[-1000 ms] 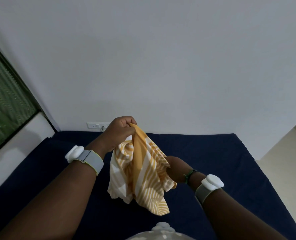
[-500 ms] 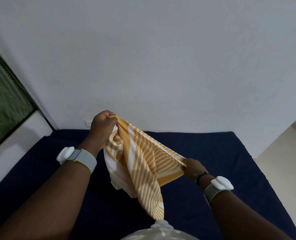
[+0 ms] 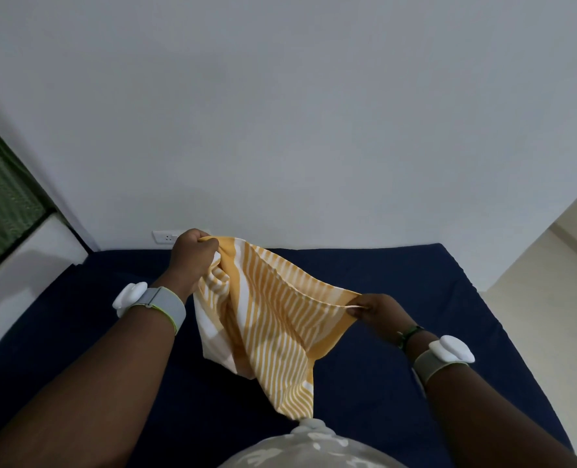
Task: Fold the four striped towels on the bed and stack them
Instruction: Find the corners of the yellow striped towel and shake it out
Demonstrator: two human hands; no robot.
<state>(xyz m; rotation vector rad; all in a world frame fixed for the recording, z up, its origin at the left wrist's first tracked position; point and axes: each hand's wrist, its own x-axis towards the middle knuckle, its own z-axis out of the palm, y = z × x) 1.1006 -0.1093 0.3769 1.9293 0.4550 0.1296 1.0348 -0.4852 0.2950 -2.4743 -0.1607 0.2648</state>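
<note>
Fingers of the left hand [image 3: 195, 256] are curled tight into a fist around one corner of the striped towel [image 3: 267, 312], while the right hand [image 3: 376, 310] pinches the opposite corner between thumb and fingertips, the remaining fingers tucked behind the cloth where their lie cannot be told. The towel, yellow and white, hangs in the air between the two hands above the bed [image 3: 415, 275], touching nothing below; its top edge runs fairly taut from the higher left grip down to the lower right one, and the rest sags in loose folds toward the person's body. Holding two corners apart like this looks meant to open the cloth out and find its edges before a first fold, so the folding itself seems not yet begun. No other towels and no stack show in this view. Both forearms reach forward over the dark blue sheet, the left raised and further out near the wall socket [image 3: 165, 237], the right lower and nearer. Each wrist carries a grey band with a white device [image 3: 130, 297]. A green-screened window [image 3: 0, 204] stands at the left.
</note>
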